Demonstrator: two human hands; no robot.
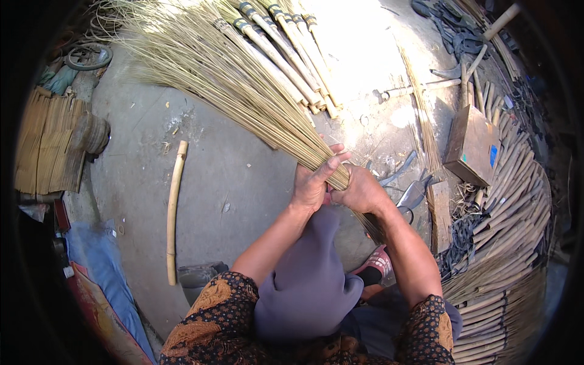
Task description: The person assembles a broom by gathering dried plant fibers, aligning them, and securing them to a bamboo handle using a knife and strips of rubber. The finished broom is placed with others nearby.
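Right now a bundle of thin straw-coloured sticks (243,91) lies slantwise over the concrete floor (243,182), its loose ends fanning toward the upper left and its gathered end held just above the person's knees. Both hands clench that gathered end: the left hand (313,182) wraps it from the near side with fingers laid along the sticks, and the right hand (360,190) grips it just beside, the two touching. Beyond the bundle lie finished brooms with bound handles (286,42). A single bamboo stick (174,213) lies apart on the left. To the right sit a wooden box (471,146) and a stack of bamboo handles (511,201).
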